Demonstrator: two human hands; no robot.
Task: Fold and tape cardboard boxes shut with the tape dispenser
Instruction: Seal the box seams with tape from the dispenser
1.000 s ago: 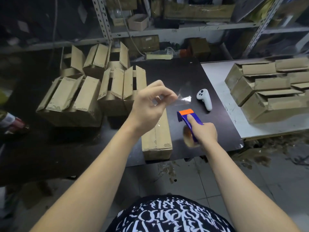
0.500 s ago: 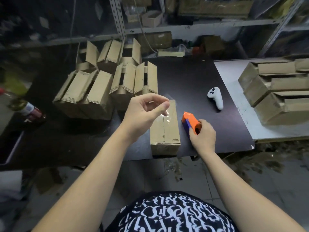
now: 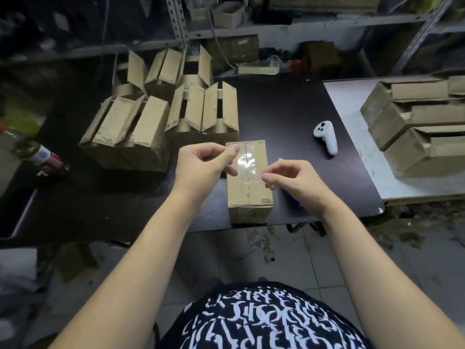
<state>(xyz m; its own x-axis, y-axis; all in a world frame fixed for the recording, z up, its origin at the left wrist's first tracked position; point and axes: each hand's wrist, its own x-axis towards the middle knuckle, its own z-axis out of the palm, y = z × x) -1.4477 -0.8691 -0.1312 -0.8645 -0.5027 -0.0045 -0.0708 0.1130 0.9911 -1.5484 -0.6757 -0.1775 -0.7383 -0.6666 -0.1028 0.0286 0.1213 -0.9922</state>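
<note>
Dark table: it is filling the middle of our view, and we are standing at its 6 o'clock edge.
White table: it is lying at 3 o'clock and carrying stacked boxes.
Open boxes: they are standing in a group at 10 o'clock from the closed box, flaps up.
Closed box: it is resting near the table's 6 o'clock edge, flaps folded down.
Left hand: thumb and forefinger are pinching the tape strip's 9 o'clock end.
Right hand: its fingertips are pinching the 3 o'clock end.
Controller: white, it is lying at 2 o'clock from the closed box.
Tape strip: clear, it is stretching between both hands above the box's seam.
Tape dispenser: only a blue part is showing under our right hand, just beside the closed box.
</note>
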